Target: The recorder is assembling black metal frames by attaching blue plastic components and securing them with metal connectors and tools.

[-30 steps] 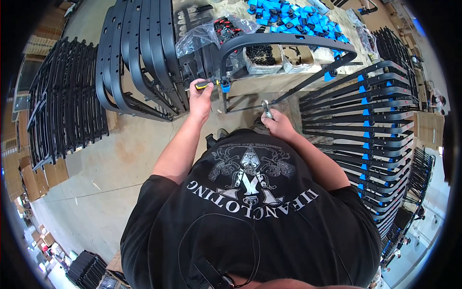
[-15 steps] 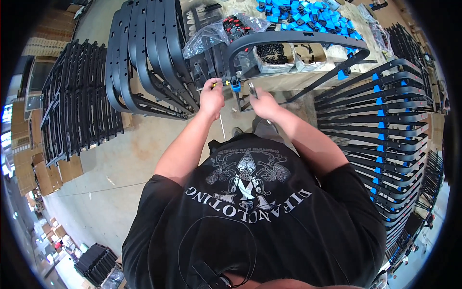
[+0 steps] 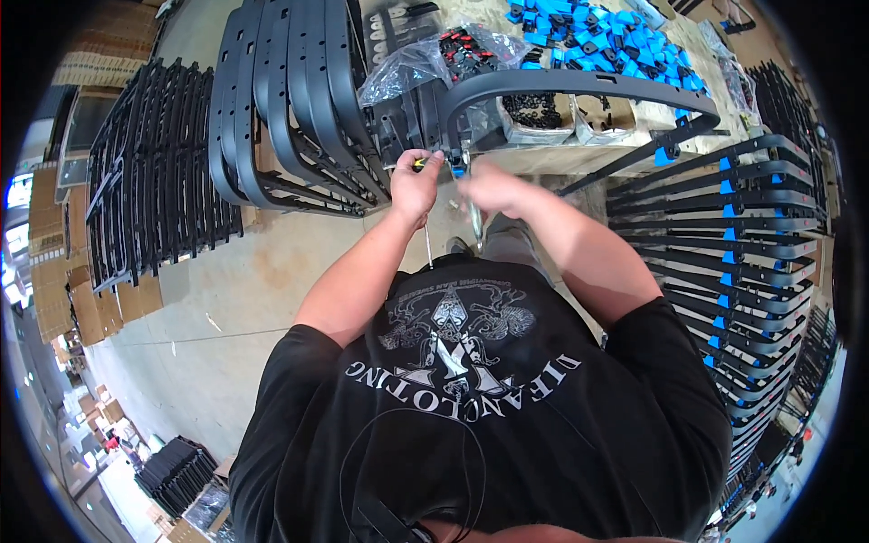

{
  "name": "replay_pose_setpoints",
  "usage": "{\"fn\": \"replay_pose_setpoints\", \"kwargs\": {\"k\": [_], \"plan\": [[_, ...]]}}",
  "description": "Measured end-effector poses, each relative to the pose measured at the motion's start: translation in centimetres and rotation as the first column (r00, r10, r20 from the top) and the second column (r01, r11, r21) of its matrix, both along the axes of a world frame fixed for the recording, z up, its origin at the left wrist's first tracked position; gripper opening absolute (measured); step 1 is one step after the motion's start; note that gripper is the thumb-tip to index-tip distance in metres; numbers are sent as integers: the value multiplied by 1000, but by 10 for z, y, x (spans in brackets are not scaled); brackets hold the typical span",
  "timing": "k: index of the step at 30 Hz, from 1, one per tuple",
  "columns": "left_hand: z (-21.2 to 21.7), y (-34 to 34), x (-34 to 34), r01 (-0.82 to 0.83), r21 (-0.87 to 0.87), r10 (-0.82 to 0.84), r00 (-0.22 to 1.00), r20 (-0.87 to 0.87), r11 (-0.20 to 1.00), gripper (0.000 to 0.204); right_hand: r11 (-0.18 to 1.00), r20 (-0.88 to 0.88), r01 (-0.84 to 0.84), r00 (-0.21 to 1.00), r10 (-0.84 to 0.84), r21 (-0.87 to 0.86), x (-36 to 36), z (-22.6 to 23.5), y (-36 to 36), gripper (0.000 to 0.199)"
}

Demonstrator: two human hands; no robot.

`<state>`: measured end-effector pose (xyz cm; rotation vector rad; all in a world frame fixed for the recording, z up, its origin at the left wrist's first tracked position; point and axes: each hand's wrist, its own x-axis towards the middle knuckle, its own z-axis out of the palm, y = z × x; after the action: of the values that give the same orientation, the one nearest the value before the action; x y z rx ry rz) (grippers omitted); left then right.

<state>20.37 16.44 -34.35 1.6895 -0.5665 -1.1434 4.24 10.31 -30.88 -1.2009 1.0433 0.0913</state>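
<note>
My left hand (image 3: 415, 185) is closed around a small tool with a yellow and black handle (image 3: 419, 164), held against the near end of a curved black frame part (image 3: 579, 83). My right hand (image 3: 484, 185) is blurred, right beside the left, at a blue plastic clip (image 3: 459, 168) on that same end of the frame. A thin metal piece (image 3: 475, 217) hangs below my right hand; what the fingers grip is not clear. The frame arcs over the workbench and ends at another blue clip (image 3: 665, 155) on the right.
A workbench (image 3: 543, 158) carries a heap of blue clips (image 3: 602, 32), clear bags of small parts (image 3: 407, 68) and a box of black screws (image 3: 534, 113). Black curved frames (image 3: 299, 100) lean at left, finished ones with blue clips (image 3: 724, 235) stack at right. Concrete floor (image 3: 217, 308) below.
My right hand moved up from the lower right to meet the left hand at the frame's near end. The left hand stayed on the tool at the frame.
</note>
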Motion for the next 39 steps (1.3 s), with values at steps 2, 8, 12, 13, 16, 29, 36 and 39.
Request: {"fn": "replay_pose_setpoints", "kwargs": {"k": [2, 8, 12, 13, 16, 29, 36, 39], "plan": [[10, 1, -7, 12, 82, -8, 999, -50, 997, 21, 711, -285, -273, 953, 106, -648, -1, -58, 8, 31], [-12, 4, 0, -29, -121, 33, 999, 27, 992, 19, 913, 70, 197, 969, -236, 356, -1, 16, -5, 29], [-2, 3, -6, -19, -74, 21, 999, 27, 997, 21, 621, -449, -294, 888, -104, -726, 4, -37, 14, 24], [-2, 1, 2, -44, -77, 47, 998, 32, 996, 21, 956, -214, -32, 976, -32, -290, 10, 1, 0, 25], [-1, 1, 0, -33, -19, 32, 997, -74, 999, 20, 862, 74, 264, 943, -326, 433, -3, 20, -14, 28], [-3, 1, -6, -40, -73, 40, 999, 3, 997, 18, 758, -499, -328, 866, 3, -564, 6, -45, 6, 30], [-9, 0, -5, -16, -121, 26, 996, 83, 993, 20, 991, -126, -122, 986, 113, -59, 2, -17, -1, 32], [-12, 5, 0, -41, -53, 45, 996, 77, 998, 19, 957, -285, -130, 957, 53, -260, 11, -4, 6, 32]]}}
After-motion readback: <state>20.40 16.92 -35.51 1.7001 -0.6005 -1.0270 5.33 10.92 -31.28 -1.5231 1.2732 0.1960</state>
